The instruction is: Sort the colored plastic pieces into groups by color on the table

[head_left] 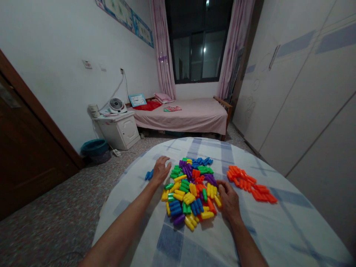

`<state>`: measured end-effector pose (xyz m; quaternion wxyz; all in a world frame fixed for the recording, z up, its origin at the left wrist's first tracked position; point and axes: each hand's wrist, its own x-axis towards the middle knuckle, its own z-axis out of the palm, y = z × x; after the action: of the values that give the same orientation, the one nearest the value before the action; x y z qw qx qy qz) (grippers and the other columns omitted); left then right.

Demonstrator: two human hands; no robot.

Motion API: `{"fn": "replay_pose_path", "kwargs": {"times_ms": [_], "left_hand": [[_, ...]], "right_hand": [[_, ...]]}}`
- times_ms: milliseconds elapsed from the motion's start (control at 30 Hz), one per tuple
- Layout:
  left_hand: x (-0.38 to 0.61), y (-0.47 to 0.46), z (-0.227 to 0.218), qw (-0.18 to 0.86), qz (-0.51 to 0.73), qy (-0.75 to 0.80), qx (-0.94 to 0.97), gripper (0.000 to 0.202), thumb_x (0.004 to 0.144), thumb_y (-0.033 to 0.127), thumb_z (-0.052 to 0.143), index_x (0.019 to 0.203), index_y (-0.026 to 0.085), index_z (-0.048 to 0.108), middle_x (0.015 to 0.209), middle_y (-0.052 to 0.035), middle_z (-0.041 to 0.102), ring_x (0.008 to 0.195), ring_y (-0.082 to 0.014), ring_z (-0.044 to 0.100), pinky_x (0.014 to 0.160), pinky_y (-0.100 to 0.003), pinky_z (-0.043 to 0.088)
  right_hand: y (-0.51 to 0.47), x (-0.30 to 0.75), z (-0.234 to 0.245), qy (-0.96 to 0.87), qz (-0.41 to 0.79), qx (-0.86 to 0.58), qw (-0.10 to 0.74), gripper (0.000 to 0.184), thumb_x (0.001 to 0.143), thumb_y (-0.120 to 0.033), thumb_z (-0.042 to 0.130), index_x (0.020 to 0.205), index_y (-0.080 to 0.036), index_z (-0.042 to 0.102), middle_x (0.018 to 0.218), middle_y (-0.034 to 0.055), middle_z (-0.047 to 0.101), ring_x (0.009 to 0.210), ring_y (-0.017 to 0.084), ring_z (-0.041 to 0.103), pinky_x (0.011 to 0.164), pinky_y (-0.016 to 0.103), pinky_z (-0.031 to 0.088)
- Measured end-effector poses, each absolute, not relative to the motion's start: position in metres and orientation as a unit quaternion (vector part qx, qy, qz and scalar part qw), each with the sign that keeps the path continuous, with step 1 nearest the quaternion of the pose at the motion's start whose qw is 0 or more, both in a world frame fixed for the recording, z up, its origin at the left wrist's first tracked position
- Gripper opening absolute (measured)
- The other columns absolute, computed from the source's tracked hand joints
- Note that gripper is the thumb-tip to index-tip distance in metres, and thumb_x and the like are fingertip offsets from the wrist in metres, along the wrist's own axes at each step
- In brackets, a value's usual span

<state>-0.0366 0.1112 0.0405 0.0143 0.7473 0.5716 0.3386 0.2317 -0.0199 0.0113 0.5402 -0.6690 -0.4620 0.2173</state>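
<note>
A heap of plastic bullet-shaped building pieces (189,198) in yellow, green, blue, purple and orange lies mid-table, several joined side by side. My left hand (161,169) hovers at the heap's upper left, thumb apart from the fingers and nothing visible in it. Just left of that hand sit a few blue pieces (149,175). At the heap's right edge is my right hand (229,198), its fingers loosely bent beside purple pieces (210,180) and yellow pieces (211,190); no held piece shows. Orange pieces (244,180) form a separate group to its right.
A checked cloth covers the round table (169,241). Beyond stand a bed (191,115), a white cabinet (122,128) with a fan (116,105), and a bin (96,148). A tall wardrobe (300,92) lines the right side.
</note>
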Motion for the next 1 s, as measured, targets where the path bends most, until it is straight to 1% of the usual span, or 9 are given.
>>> {"fn": "replay_pose_path", "kwargs": {"times_ms": [100, 167, 267, 367, 467, 600, 733, 833, 1000], "left_hand": [[0.005, 0.126, 0.051, 0.041, 0.287, 0.521, 0.803, 0.026, 0.085, 0.025, 0.047, 0.104, 0.018, 0.063, 0.111, -0.0055, 0.063, 0.108, -0.0162, 0.055, 0.099, -0.030, 0.041], [0.032, 0.138, 0.055, 0.056, 0.246, 0.497, 0.830, 0.027, 0.085, 0.028, 0.047, 0.106, 0.018, 0.063, 0.114, -0.0048, 0.063, 0.109, -0.0154, 0.055, 0.100, -0.027, 0.039], [0.064, 0.157, 0.058, 0.076, 0.170, 0.485, 0.855, 0.033, 0.082, 0.030, 0.052, 0.111, 0.019, 0.062, 0.120, -0.0066, 0.061, 0.114, -0.0192, 0.053, 0.100, -0.030, 0.039], [0.087, 0.173, 0.059, 0.100, 0.076, 0.495, 0.860, 0.038, 0.073, 0.028, 0.061, 0.109, 0.018, 0.063, 0.115, -0.0102, 0.063, 0.108, -0.0253, 0.057, 0.090, -0.034, 0.046], [0.100, 0.181, 0.060, 0.109, 0.012, 0.511, 0.852, 0.040, 0.070, 0.030, 0.062, 0.108, 0.019, 0.064, 0.115, -0.0116, 0.064, 0.102, -0.0268, 0.061, 0.081, -0.033, 0.050], [0.104, 0.181, 0.060, 0.092, -0.014, 0.525, 0.846, 0.037, 0.072, 0.032, 0.059, 0.107, 0.020, 0.064, 0.120, -0.0115, 0.061, 0.106, -0.0262, 0.059, 0.083, -0.032, 0.048], [0.097, 0.181, 0.060, 0.084, -0.019, 0.522, 0.848, 0.033, 0.074, 0.035, 0.057, 0.102, 0.022, 0.066, 0.110, -0.0091, 0.066, 0.102, -0.0242, 0.061, 0.082, -0.030, 0.048], [0.092, 0.183, 0.059, 0.084, -0.023, 0.514, 0.853, 0.028, 0.074, 0.033, 0.055, 0.096, 0.021, 0.068, 0.103, -0.0087, 0.069, 0.098, -0.0233, 0.063, 0.079, -0.030, 0.048], [0.090, 0.186, 0.059, 0.091, -0.019, 0.488, 0.868, 0.024, 0.074, 0.029, 0.055, 0.092, 0.022, 0.068, 0.100, -0.0071, 0.070, 0.094, -0.0218, 0.063, 0.078, -0.029, 0.047]], "right_hand": [[-0.018, 0.233, 0.009, -0.459, 0.223, -0.672, 0.536, 0.035, 0.075, -0.042, 0.043, 0.091, -0.019, 0.064, 0.093, 0.0065, 0.067, 0.086, 0.022, 0.061, 0.076, 0.032, 0.045], [-0.017, 0.234, 0.007, -0.458, 0.228, -0.672, 0.535, 0.035, 0.076, -0.042, 0.043, 0.091, -0.019, 0.064, 0.093, 0.0066, 0.068, 0.087, 0.023, 0.061, 0.077, 0.032, 0.045], [-0.016, 0.236, 0.003, -0.461, 0.232, -0.672, 0.531, 0.033, 0.078, -0.040, 0.043, 0.092, -0.019, 0.064, 0.092, 0.0061, 0.068, 0.086, 0.022, 0.061, 0.076, 0.031, 0.046], [-0.016, 0.237, 0.000, -0.463, 0.231, -0.671, 0.531, 0.031, 0.080, -0.039, 0.043, 0.093, -0.019, 0.063, 0.092, 0.0056, 0.068, 0.086, 0.022, 0.061, 0.076, 0.031, 0.046], [-0.016, 0.237, 0.001, -0.466, 0.234, -0.667, 0.532, 0.030, 0.082, -0.038, 0.042, 0.093, -0.019, 0.063, 0.092, 0.0056, 0.067, 0.087, 0.021, 0.061, 0.077, 0.030, 0.045], [-0.016, 0.237, 0.002, -0.472, 0.234, -0.664, 0.530, 0.029, 0.081, -0.036, 0.042, 0.093, -0.019, 0.063, 0.096, 0.0056, 0.066, 0.090, 0.021, 0.060, 0.079, 0.030, 0.045], [-0.016, 0.237, 0.000, -0.467, 0.235, -0.668, 0.529, 0.028, 0.083, -0.036, 0.042, 0.094, -0.020, 0.062, 0.096, 0.0046, 0.066, 0.090, 0.020, 0.060, 0.079, 0.029, 0.045], [-0.016, 0.237, -0.001, -0.464, 0.239, -0.670, 0.528, 0.028, 0.084, -0.036, 0.041, 0.094, -0.020, 0.062, 0.095, 0.0044, 0.066, 0.089, 0.020, 0.060, 0.078, 0.028, 0.045], [-0.017, 0.236, 0.001, -0.453, 0.238, -0.674, 0.533, 0.029, 0.083, -0.036, 0.042, 0.092, -0.020, 0.064, 0.093, 0.0051, 0.067, 0.086, 0.020, 0.061, 0.076, 0.029, 0.045]]}}
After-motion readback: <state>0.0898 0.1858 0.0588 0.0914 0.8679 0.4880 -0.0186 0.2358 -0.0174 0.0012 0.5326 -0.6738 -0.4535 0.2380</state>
